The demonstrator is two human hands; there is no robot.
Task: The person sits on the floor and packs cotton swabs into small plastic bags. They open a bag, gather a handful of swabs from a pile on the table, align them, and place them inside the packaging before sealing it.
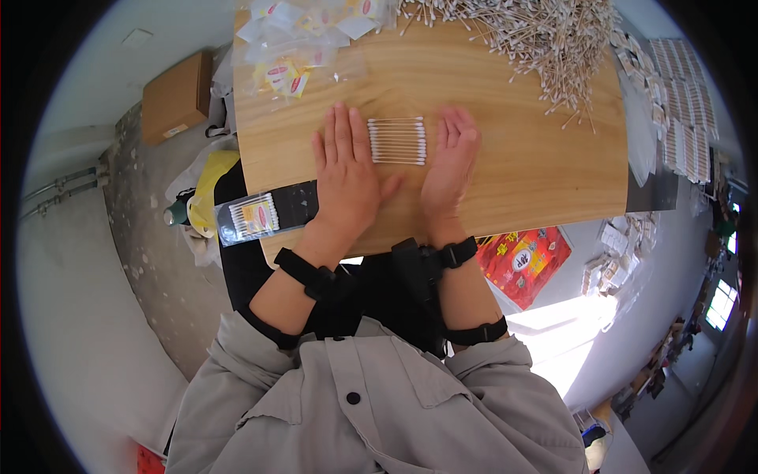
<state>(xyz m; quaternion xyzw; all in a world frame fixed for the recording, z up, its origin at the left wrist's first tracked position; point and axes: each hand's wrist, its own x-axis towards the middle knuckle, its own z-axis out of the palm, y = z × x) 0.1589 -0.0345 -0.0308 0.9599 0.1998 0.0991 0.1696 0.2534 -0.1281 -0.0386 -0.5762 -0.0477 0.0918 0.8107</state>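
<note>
A neat row of cotton swabs (398, 142) lies on the wooden table between my two hands, the sticks running left to right. My left hand (346, 186) rests flat beside the row's left end, fingers stretched forward and thumb pointing right. At the other end, my right hand (450, 170) stands on its edge with the fingers lightly bent and slightly blurred; nothing shows in it. Near my left wrist, a clear packet of swabs (254, 216) with a yellow and red label lies on a dark strip at the table's edge.
A big loose heap of swabs (545, 39) covers the table's far right. Clear bags with small labels (288, 71) lie at the far left. Bundled swabs (683, 110) stand beyond the right edge. A cardboard box (175, 99) and a red bag (525, 265) are below table level.
</note>
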